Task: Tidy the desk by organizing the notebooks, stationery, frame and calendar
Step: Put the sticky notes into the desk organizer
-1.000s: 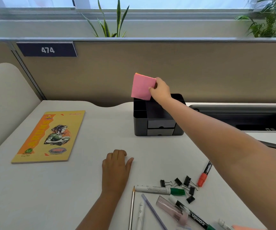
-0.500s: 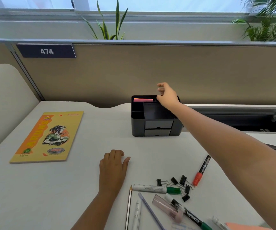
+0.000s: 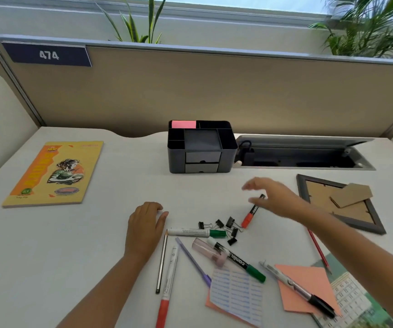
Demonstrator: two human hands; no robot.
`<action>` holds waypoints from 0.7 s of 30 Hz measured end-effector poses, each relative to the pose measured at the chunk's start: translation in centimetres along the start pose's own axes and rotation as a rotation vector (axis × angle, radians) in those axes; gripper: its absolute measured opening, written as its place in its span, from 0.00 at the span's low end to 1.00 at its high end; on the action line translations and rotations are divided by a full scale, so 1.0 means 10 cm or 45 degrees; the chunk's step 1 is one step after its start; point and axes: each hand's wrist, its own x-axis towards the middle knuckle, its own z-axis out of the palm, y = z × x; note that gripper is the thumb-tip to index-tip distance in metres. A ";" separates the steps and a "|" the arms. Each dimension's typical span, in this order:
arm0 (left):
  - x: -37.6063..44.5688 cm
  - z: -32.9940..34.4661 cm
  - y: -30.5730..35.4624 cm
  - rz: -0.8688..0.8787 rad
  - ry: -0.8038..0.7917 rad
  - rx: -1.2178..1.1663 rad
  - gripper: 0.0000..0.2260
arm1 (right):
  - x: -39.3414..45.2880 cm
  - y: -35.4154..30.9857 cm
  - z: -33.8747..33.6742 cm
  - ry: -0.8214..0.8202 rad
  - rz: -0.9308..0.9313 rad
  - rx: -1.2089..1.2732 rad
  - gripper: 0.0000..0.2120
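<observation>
A black desk organizer (image 3: 201, 159) stands at the back of the desk with a pink sticky pad (image 3: 183, 124) in its rear left slot. My right hand (image 3: 273, 197) hovers open and blurred just above a red-capped marker (image 3: 252, 211). My left hand (image 3: 147, 224) rests flat on the desk, holding nothing. Markers, pens, a pencil and several black binder clips (image 3: 226, 227) lie scattered in front. A yellow notebook (image 3: 54, 174) lies at the left. A picture frame (image 3: 342, 202) lies face down at the right. A calendar (image 3: 354, 301) shows at the bottom right.
A beige partition (image 3: 214, 91) with a "474" plate closes the back. An open cable tray (image 3: 304, 152) is sunk into the desk right of the organizer. Orange paper sheets (image 3: 306, 285), a label sheet and a red pencil (image 3: 318, 252) lie at the lower right.
My right hand dropped the pink sticky pad into the organizer's rear slot, let go, and pulled back down to above the red-capped marker. My left hand stayed put.
</observation>
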 end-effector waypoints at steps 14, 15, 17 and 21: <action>-0.32 -0.15 0.14 0.033 -0.089 -0.047 0.15 | -1.24 -0.47 0.98 -0.309 -0.152 -0.262 0.33; -0.33 -0.15 0.13 0.036 -0.088 -0.048 0.15 | -1.24 -0.47 0.99 -0.312 -0.141 -0.286 0.37; -0.33 -0.15 0.12 0.041 -0.078 -0.041 0.15 | -1.20 -0.51 0.99 -0.321 -0.134 -0.282 0.40; -0.30 -0.16 0.11 0.061 -0.067 -0.017 0.15 | -1.13 -0.47 0.97 -0.291 -0.130 -0.307 0.36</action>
